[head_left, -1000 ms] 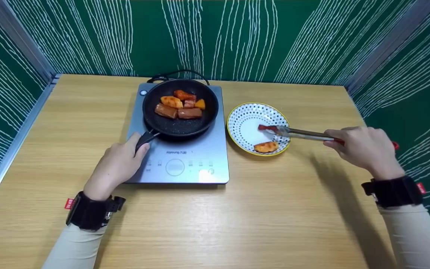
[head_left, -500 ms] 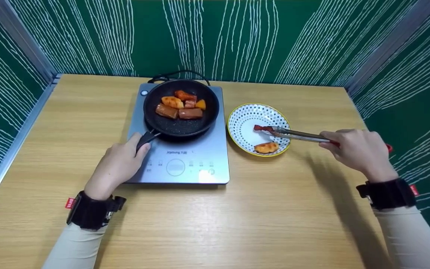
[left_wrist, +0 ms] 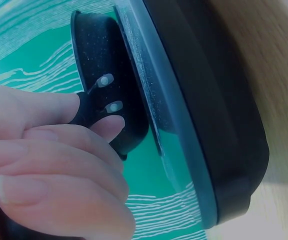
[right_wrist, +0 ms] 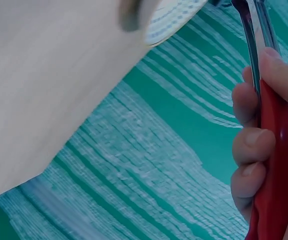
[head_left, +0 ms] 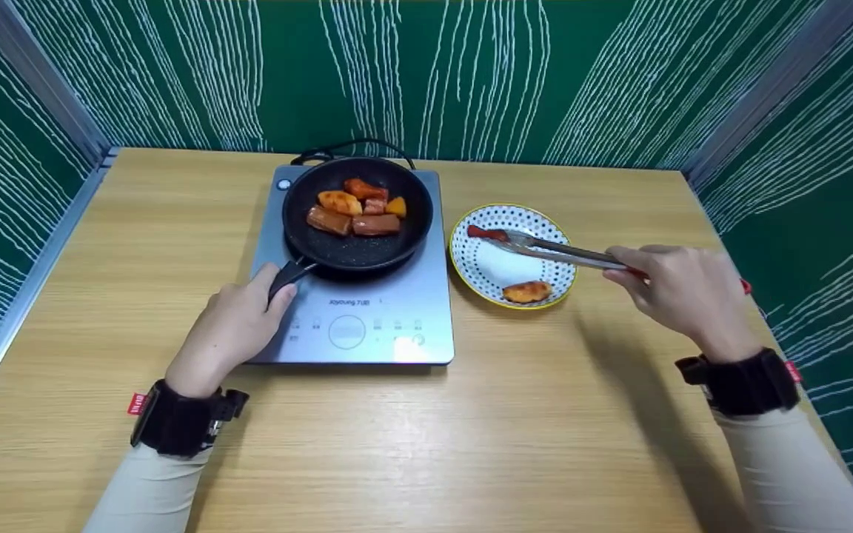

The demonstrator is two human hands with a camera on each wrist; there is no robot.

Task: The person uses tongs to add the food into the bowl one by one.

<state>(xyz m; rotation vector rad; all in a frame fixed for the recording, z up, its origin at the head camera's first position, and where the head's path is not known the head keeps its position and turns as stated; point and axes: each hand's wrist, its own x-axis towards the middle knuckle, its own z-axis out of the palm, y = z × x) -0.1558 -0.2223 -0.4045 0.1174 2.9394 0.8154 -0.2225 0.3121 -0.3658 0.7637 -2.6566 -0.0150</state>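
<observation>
Two hands are at work over the worktop (head_left: 471,444). The right hand (head_left: 682,296) has its fingers (right_wrist: 249,145) curled round the red grips of the tongs (head_left: 545,250), squeezing the arms nearly together; the red tips hold nothing. The tongs' long axis runs from the fingers out to the person's left and slightly away, the tips hovering above the far left part of the plate (head_left: 471,263), near its rim. Nearer the fingers, on the plate's near edge, lies one browned piece of food (head_left: 527,292), apart from the tips.

The left hand (head_left: 230,333) has its fingers wrapped round the black handle of the pan (head_left: 356,252). The handle points back toward the person and to their left; the pan sits on the cooker (head_left: 367,326), ahead of the fingers. Five browned pieces of food (head_left: 356,207) lie in the far half of the pan.

Only the head view shows the food, the plate's dotted face and the tongs' tips. The left wrist view shows the fingers (left_wrist: 59,150) closed on the handle beside two rivets, with the pan's outer wall and the cooker's edge seen from below. The right wrist view shows the metal arms entering the red grip, and the plate's rim blurred above.
</observation>
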